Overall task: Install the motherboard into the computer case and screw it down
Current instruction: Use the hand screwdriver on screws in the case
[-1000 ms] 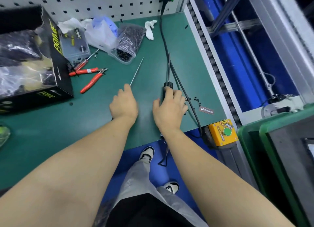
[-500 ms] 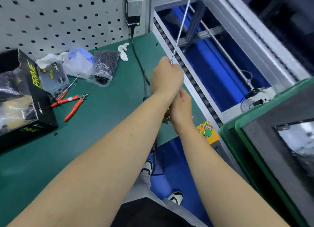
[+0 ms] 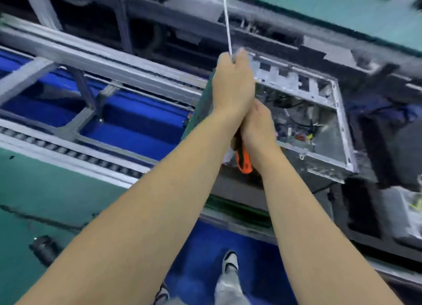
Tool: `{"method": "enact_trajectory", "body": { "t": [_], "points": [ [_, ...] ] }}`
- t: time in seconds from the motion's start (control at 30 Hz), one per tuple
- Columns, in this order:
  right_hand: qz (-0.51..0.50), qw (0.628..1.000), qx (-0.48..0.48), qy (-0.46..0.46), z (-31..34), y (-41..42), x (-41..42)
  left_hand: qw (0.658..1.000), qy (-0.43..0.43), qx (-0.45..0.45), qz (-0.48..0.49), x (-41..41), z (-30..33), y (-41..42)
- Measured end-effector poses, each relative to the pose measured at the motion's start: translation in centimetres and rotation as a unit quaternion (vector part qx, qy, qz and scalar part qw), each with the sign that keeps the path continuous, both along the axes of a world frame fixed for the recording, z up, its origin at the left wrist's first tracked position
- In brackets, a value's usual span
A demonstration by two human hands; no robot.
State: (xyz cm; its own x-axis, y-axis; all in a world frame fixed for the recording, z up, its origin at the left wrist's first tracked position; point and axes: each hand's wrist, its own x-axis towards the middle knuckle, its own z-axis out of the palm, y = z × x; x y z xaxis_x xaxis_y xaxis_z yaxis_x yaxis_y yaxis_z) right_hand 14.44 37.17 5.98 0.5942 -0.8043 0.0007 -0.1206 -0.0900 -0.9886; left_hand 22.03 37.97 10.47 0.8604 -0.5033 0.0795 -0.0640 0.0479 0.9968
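Observation:
My left hand (image 3: 233, 85) grips the base of a long thin metal shaft (image 3: 227, 19) that points up and away. Just below it, my right hand (image 3: 258, 126) grips the screwdriver's orange and black handle (image 3: 243, 159). Both hands are held in the air, one behind the other. Behind them lies the open silver computer case (image 3: 319, 122) with loose cables and connectors inside. The picture is blurred by motion, and I cannot make out a motherboard.
The green work mat (image 3: 45, 197) lies at lower left, with a dark cylinder (image 3: 44, 250) on it. A roller conveyor rail (image 3: 68, 154) and aluminium frame (image 3: 91, 56) cross the left side over blue flooring. Dark boxes (image 3: 388, 149) stand at right.
My view has swung right from the green bench toward the open case. My hands picked up the shaft and the screwdriver from the mat, brought them together and now hold them in front of the case.

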Motion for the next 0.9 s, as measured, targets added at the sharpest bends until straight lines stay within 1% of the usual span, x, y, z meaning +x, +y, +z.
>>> {"method": "enact_trajectory", "body": {
  "t": [0.07, 0.13, 0.2, 0.27, 0.3, 0.37, 0.5, 0.53, 0.57, 0.6, 0.63, 0.67, 0.7, 0.73, 0.77, 0.83, 0.9],
  "points": [
    [-0.034, 0.999, -0.001, 0.024, 0.9, -3.8, -2.1, 0.999, 0.031, 0.0, -0.026, -2.2, 0.1, -3.6],
    [-0.043, 0.997, 0.056, 0.031, 1.2, -7.4, -4.1, 0.997, 0.06, 0.015, -0.049, -3.8, -0.3, -6.9],
    [-0.003, 0.989, 0.145, 0.019, 0.6, -10.6, -6.0, 0.995, 0.073, 0.025, -0.065, -4.8, -0.9, -9.9],
    [0.052, 0.97, 0.237, -0.021, -0.2, -13.6, -7.6, 0.993, 0.095, 0.026, -0.064, -5.5, -1.4, -12.6],
    [0.083, 0.963, 0.256, -0.032, -0.6, -14.8, -8.2, 0.992, 0.113, 0.023, -0.059, -5.7, -1.6, -13.7],
    [0.13, 0.963, 0.234, -0.017, -1.6, -17.2, -8.6, 0.986, 0.161, 0.011, -0.038, -5.8, -1.8, -15.5],
    [0.188, 0.957, 0.206, 0.081, -3.5, -20.1, -8.7, 0.975, 0.222, -0.023, 0.021, -4.8, -2.2, -17.6],
    [0.192, 0.957, 0.183, 0.117, -4.0, -20.5, -8.6, 0.971, 0.232, -0.03, 0.04, -4.3, -2.4, -17.8],
    [0.171, 0.963, 0.148, 0.149, -4.6, -20.8, -8.5, 0.971, 0.229, -0.021, 0.061, -3.7, -2.8, -17.9],
    [0.12, 0.973, 0.115, 0.161, -5.2, -21.1, -8.3, 0.973, 0.214, 0.002, 0.081, -3.1, -3.3, -18.0],
    [0.052, 0.983, 0.093, 0.146, -5.6, -21.4, -8.1, 0.974, 0.202, 0.026, 0.095, -2.5, -3.7, -18.1],
    [-0.008, 0.989, 0.097, 0.109, -5.9, -21.8, -8.1, 0.974, 0.201, 0.036, 0.101, -2.0, -4.0, -18.2],
    [-0.047, 0.989, 0.132, 0.056, -5.9, -22.3, -8.1, 0.971, 0.214, 0.033, 0.101, -1.5, -4.2, -18.3],
    [-0.071, 0.98, 0.183, -0.011, -5.9, -22.8, -8.2, 0.966, 0.236, 0.02, 0.099, -1.1, -4.3, -18.6],
    [-0.091, 0.963, 0.237, -0.087, -5.8, -23.2, -8.3, 0.96, 0.264, -0.002, 0.095, -0.8, -4.2, -18.8],
    [-0.128, 0.907, 0.322, -0.24, -5.4, -24.0, -8.6, 0.945, 0.317, -0.04, 0.071, -0.7, -4.0, -19.4],
    [-0.149, 0.859, 0.349, -0.343, -5.0, -24.4, -8.5, 0.94, 0.339, -0.041, 0.008, -1.1, -4.3, -19.9]
  ]
}}
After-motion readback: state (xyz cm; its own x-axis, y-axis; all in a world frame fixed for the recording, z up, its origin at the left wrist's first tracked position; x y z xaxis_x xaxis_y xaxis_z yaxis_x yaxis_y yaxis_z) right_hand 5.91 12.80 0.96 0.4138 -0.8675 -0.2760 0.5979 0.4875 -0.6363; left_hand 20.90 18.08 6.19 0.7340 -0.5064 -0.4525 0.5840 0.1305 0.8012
